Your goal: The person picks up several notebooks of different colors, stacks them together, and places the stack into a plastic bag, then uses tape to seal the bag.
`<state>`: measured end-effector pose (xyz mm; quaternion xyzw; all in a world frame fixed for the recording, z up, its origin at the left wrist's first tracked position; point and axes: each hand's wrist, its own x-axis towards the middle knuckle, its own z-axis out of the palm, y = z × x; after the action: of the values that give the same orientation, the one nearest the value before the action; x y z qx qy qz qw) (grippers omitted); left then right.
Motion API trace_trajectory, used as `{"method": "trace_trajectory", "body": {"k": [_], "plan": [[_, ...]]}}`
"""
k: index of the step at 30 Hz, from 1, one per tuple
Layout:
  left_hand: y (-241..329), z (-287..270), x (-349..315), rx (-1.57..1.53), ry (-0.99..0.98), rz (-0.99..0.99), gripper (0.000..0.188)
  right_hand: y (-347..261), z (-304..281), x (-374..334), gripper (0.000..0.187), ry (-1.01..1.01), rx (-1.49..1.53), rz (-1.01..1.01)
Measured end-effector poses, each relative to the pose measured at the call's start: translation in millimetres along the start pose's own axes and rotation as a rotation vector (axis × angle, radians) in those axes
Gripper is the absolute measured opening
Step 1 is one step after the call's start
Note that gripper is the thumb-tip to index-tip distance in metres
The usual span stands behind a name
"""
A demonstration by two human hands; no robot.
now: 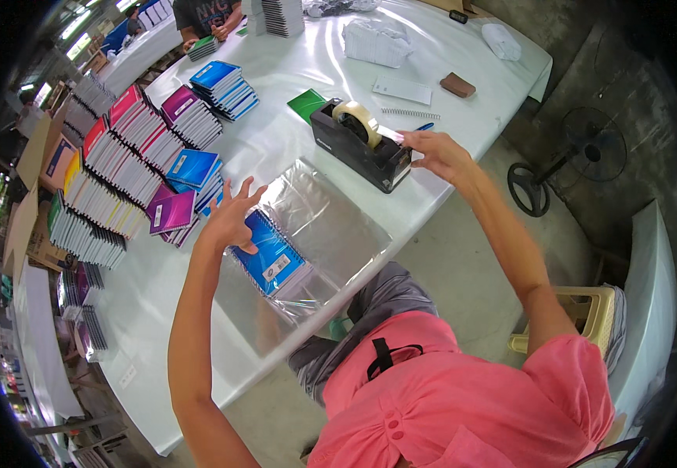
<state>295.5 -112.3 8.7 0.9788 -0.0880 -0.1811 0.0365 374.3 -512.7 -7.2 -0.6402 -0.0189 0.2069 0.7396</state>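
Blue spiral notebooks (270,257) lie stacked on a sheet of clear plastic film (330,214) at the table's near edge. My left hand (233,218) has its fingers spread over the stack's upper left corner, the thumb resting on the blue cover. To the right, my right hand (438,154) pinches the end of the clear tape at the front of a black tape dispenser (362,148). A large tape roll (355,123) sits in the dispenser, and a strip runs from it toward my fingers.
Stacks of red notebooks (139,121), purple notebooks (190,117) and other colours stand at the left. Beyond the dispenser lie a green notebook (305,104), a blue pen (425,126) and a brown pouch (457,85). Another person's hand (220,33) is at the far side. A fan (588,144) stands right.
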Motion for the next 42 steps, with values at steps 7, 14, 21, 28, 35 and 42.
{"method": "trace_trajectory", "body": {"k": [7, 14, 21, 28, 35, 42], "plan": [[-18, 4, 4, -0.130, -0.015, 0.062, 0.133, 36, -21, -18, 0.029, 0.202, -0.535, -0.099], [-32, 13, 9, -0.239, -0.004, 0.103, 0.129, -29, 71, -6, 0.023, -0.226, -0.984, -0.239], [-71, 58, 49, -0.286, 0.043, 0.181, 0.132, -1, 275, 31, 0.035, -0.882, -1.128, 0.042], [-53, 48, 51, -0.293, -0.042, 0.206, 0.130, 30, 272, 45, 0.030, -0.830, -1.250, -0.174], [-35, 11, 5, -0.193, -0.060, 0.099, 0.130, 13, 279, 32, 0.044, -0.760, -1.893, -0.279], [-61, -22, -41, 0.194, -0.077, 0.152, 0.103, 46, 238, 27, 0.066, -0.575, -1.511, -0.233]]}}
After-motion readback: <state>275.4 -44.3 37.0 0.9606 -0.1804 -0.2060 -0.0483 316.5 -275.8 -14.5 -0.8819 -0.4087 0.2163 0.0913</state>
